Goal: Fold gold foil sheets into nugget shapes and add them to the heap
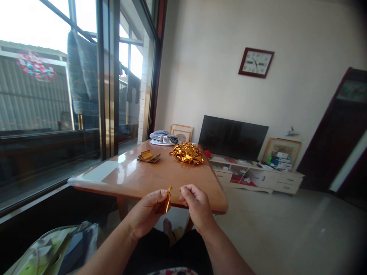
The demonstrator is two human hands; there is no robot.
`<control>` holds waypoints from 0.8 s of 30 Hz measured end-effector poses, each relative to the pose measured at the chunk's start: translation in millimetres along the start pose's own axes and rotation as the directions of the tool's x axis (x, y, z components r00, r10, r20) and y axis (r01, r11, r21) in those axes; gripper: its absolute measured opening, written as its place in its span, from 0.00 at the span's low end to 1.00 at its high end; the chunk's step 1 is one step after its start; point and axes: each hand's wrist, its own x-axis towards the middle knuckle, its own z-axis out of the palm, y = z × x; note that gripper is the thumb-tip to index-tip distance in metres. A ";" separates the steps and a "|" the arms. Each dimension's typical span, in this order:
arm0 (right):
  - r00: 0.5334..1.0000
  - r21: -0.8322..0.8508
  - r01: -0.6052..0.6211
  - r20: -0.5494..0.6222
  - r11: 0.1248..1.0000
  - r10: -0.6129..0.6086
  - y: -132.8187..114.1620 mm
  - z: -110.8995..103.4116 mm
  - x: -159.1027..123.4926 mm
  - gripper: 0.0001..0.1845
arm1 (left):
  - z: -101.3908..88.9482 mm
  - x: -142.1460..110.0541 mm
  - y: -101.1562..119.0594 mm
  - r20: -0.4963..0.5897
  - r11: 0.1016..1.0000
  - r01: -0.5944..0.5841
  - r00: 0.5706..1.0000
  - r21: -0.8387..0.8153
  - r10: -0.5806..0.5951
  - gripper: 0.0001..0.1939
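Left hand point(146, 213) pinching creased gold foil point(166, 200), faceted gold heap point(187, 153)

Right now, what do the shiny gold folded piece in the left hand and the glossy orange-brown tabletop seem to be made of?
The gold folded piece looks like thin metallic foil paper: sharp creases and bright glints. The orange-brown tabletop looks like varnished wood, glossy with bright reflections, though laminate is possible.

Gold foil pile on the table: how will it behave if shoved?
The gold foil pile is probably light for its bulk, as the pieces look like thin folded paper. Loose and heaped on the glossy table, it would likely slide and spill apart. Single pieces may crease if pinched.
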 end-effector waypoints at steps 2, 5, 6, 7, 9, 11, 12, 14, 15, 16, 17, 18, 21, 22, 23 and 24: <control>1.000 -0.007 0.028 -0.013 1.000 -0.028 -3.4 1.2 -1.1 0.18 | 0.7 0.6 0.0 -0.015 1.000 -0.025 1.000 0.014 0.025 0.08; 0.996 -0.034 0.084 -0.028 0.996 -0.085 -10.5 3.4 -3.9 0.15 | 3.0 1.6 0.2 -0.025 0.992 -0.085 0.996 0.094 0.088 0.10; 0.994 -0.049 0.101 -0.028 0.994 -0.103 -12.9 4.3 -4.8 0.14 | 4.0 1.9 0.2 -0.028 0.987 -0.105 0.994 0.122 0.109 0.11; 0.992 -0.066 0.119 -0.028 0.991 -0.121 -14.9 5.2 -5.6 0.14 | 4.9 2.0 0.1 -0.030 0.982 -0.120 0.992 0.145 0.126 0.12; 0.989 -0.093 0.143 -0.026 0.985 -0.146 -17.6 6.7 -6.2 0.13 | 6.5 1.9 -0.2 -0.029 0.976 -0.140 0.989 0.168 0.147 0.14; 0.988 -0.105 0.147 -0.028 0.984 -0.151 -18.3 7.5 -5.8 0.13 | 7.3 1.6 -0.8 -0.020 0.974 -0.142 0.989 0.174 0.147 0.15; 0.988 -0.109 0.145 -0.037 0.983 -0.150 -18.0 7.7 -5.3 0.12 | 7.4 1.6 -1.1 -0.015 0.974 -0.140 0.989 0.176 0.145 0.15; 0.985 -0.128 0.150 -0.069 0.980 -0.160 -16.8 7.7 -4.6 0.11 | 7.1 1.9 -1.9 -0.010 0.974 -0.140 0.990 0.181 0.144 0.14; 0.981 -0.143 0.160 -0.087 0.977 -0.173 -16.1 7.7 -4.5 0.11 | 6.9 2.0 -2.2 -0.007 0.973 -0.142 0.989 0.185 0.145 0.14; 0.977 -0.160 0.171 -0.098 0.972 -0.188 -15.4 7.8 -4.6 0.10 | 6.8 2.2 -2.5 -0.001 0.971 -0.145 0.989 0.191 0.148 0.14; 0.975 -0.176 0.178 -0.099 0.968 -0.198 -14.7 8.0 -4.8 0.09 | 7.0 2.1 -2.6 0.007 0.968 -0.151 0.988 0.201 0.153 0.13; 0.976 -0.185 0.178 -0.092 0.967 -0.197 -13.9 8.5 -5.1 0.09 | 7.5 1.9 -2.6 0.016 0.964 -0.159 0.987 0.215 0.159 0.13; 0.987 -0.176 0.142 -0.052 0.974 -0.153 -11.4 10.7 -5.9 0.10 | 10.9 0.1 -1.6 0.033 0.943 -0.189 0.982 0.273 0.187 0.14; 0.989 -0.173 0.131 -0.044 0.976 -0.140 -10.7 11.3 -5.9 0.10 | 12.4 -0.7 -1.2 0.037 0.935 -0.199 0.980 0.293 0.197 0.14; 0.990 -0.175 0.126 -0.038 0.976 -0.135 -10.3 11.8 -5.8 0.10 | 13.9 -1.4 -0.9 0.042 0.927 -0.209 0.978 0.311 0.206 0.14; 0.990 -0.187 0.129 -0.033 0.974 -0.138 -10.3 12.0 -5.7 0.10 | 15.2 -2.0 -0.7 0.048 0.919 -0.217 0.976 0.329 0.213 0.15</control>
